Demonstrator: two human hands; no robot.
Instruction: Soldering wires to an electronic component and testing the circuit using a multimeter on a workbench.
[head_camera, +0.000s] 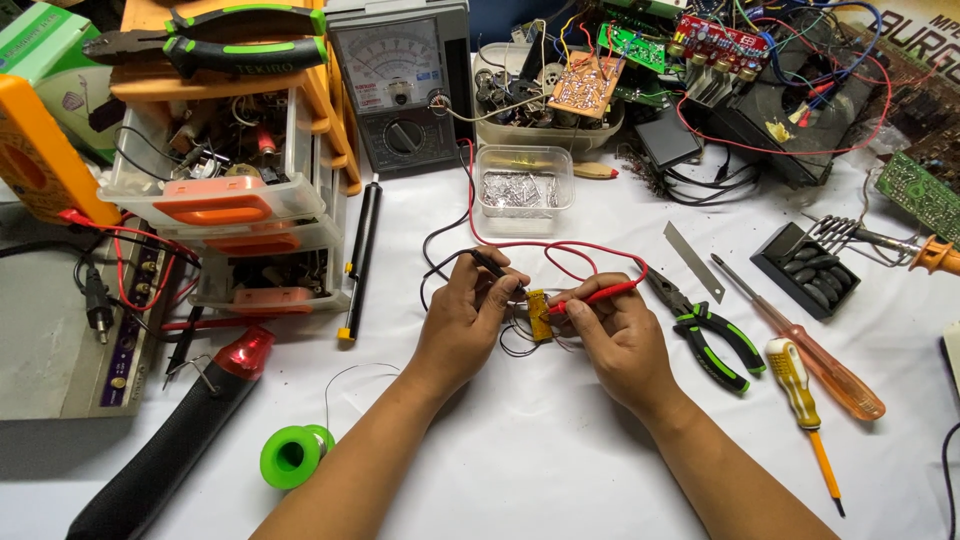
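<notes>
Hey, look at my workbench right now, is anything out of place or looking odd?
One thing: the middle orange-fronted drawer of the small parts cabinet sits pulled out and slightly askew. Otherwise the left hand and right hand hold black and red probes on a small yellow component.

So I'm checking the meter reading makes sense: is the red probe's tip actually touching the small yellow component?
Touching. The head view shows the red probe, held in the right hand, with its tip meeting the small yellow component, no gap visible.
</notes>
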